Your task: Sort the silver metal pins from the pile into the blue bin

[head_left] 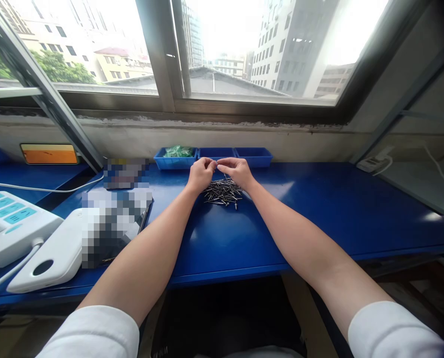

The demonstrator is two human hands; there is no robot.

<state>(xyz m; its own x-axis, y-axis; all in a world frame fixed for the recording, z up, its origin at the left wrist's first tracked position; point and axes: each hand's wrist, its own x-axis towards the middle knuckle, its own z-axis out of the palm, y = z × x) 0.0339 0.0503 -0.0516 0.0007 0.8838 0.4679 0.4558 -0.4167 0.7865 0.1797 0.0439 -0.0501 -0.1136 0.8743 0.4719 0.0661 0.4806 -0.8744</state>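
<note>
My left hand (202, 174) and my right hand (238, 171) meet fingertip to fingertip over the far part of the blue table. Both are closed in a pinch; whatever lies between the fingers is too small to make out. Just below and between them is a loose pile of thin dark metal pieces (223, 192), which look like blind rivets. Behind the hands stand three joined blue bins (257, 158). Green plastic bags (178, 151) fill the left one, and my fingers partly cover the front of the middle one.
On the left of the blue table (326, 209) lie a white power bank (53, 253), a white power strip (16, 223) and blurred-out items (117, 223). A phone with an orange screen (50, 154) leans by the wall. Metal shelf posts rise at both sides, below a window.
</note>
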